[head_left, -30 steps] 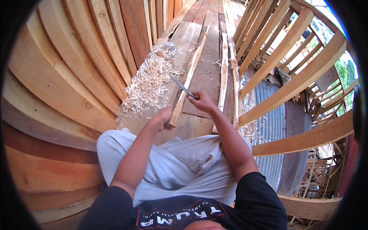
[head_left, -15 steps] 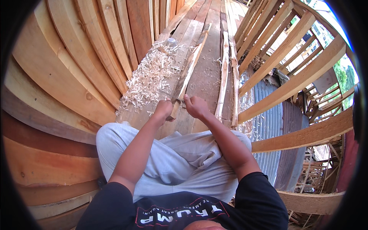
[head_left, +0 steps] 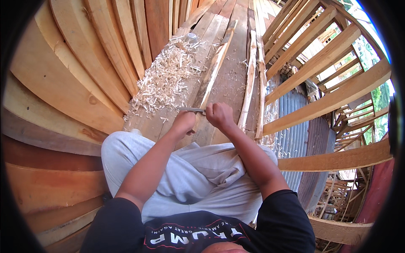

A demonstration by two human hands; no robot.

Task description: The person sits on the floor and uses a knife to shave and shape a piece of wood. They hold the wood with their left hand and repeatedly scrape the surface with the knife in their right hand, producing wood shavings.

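A long, narrow wooden strip [head_left: 214, 69] with patches of dark bark runs away from me along the plank floor. My left hand [head_left: 184, 123] is closed around what looks like its near end, which the fingers mostly hide. In my right hand [head_left: 220, 115], a closed fist just right of the strip, is a knife [head_left: 192, 109]. Its flat grey blade points left and lies across the strip, just beyond my left knuckles. The handle is hidden in my fist.
Pale curled shavings [head_left: 166, 80] are heaped left of the strip, with a clear cup-like container [head_left: 191, 38] at their far end. More rough strips [head_left: 249, 80] lie to the right. Upright boards [head_left: 80, 63] line the left; a slatted wooden railing [head_left: 325, 101] stands on the right.
The knife has turned so its blade shows flat and lighter, pointing left. My left hand has shifted slightly down and right, and my right fist has rolled over a little.
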